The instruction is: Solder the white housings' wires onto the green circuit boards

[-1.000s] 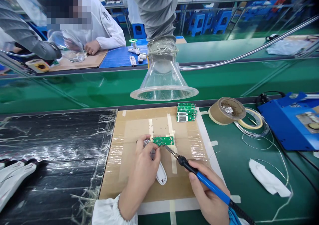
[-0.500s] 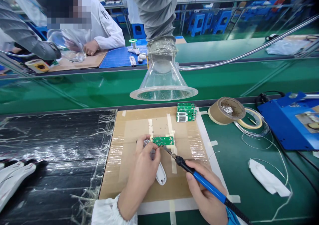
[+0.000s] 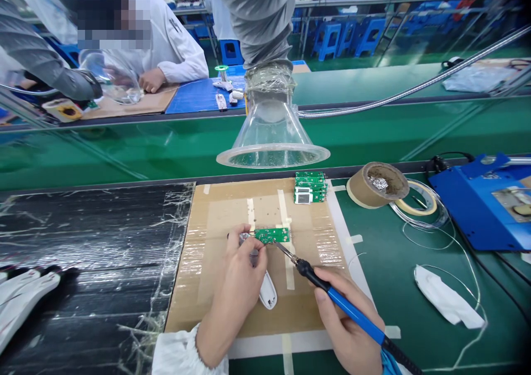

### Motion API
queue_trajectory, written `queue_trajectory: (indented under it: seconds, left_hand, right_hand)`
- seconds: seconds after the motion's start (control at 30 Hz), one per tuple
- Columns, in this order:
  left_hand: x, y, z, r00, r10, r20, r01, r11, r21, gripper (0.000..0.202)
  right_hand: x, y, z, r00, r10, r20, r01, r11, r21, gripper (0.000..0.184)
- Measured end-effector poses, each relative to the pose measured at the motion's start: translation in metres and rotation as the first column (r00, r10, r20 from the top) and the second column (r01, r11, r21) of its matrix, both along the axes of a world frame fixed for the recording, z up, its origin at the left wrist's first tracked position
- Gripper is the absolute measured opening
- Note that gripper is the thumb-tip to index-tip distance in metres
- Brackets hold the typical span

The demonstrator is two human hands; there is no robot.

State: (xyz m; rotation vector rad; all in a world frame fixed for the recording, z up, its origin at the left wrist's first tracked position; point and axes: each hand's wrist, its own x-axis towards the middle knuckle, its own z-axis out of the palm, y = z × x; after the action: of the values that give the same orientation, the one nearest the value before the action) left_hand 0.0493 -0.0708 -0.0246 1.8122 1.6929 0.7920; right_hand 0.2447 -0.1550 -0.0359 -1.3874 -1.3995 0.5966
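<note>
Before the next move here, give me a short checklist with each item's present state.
1. Soldering iron gripped by its blue handle in the right hand: ok.
2. Left hand at the left end of the green circuit board: ok.
3. Iron tip touching a joint: cannot tell, too small.
4. White casing free of the left hand: not ok, partly hidden by it.
5. Other boards apart from the tip: ok.

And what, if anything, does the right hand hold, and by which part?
The right hand holds the soldering iron by its handle, around where the black front meets the blue.
</note>
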Motion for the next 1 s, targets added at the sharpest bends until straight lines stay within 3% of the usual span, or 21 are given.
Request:
queue_trajectory:
  seconds: [0.33, 0.83, 1.0]
  left_hand:
    - [-0.0002, 0.0001, 0.0028, 1.000, 0.011, -0.025, -0.012, 0.998, -0.059, 0.019]
    - [-0.0036, -0.0030, -0.0016, 0.997, -0.010, 0.073, 0.010, 1.000, 0.010, 0.020]
    - [-0.0034, -0.0057, -0.0004, 0.999, -0.019, 0.049, 0.020, 0.999, -0.024, 0.019]
  right_hand:
    - [0.0021, -0.0020, -0.0074, 1.000, -0.006, -0.023, 0.007, 1.000, 0.008, 0.027]
    - [0.0012, 0.0005, -0.0047, 1.000, -0.012, -0.002, 0.012, 1.000, 0.026, 0.027]
    - [0.0020, 0.0002, -0.0050, 1.000, -0.003, -0.005, 0.003, 1.000, 0.019, 0.026]
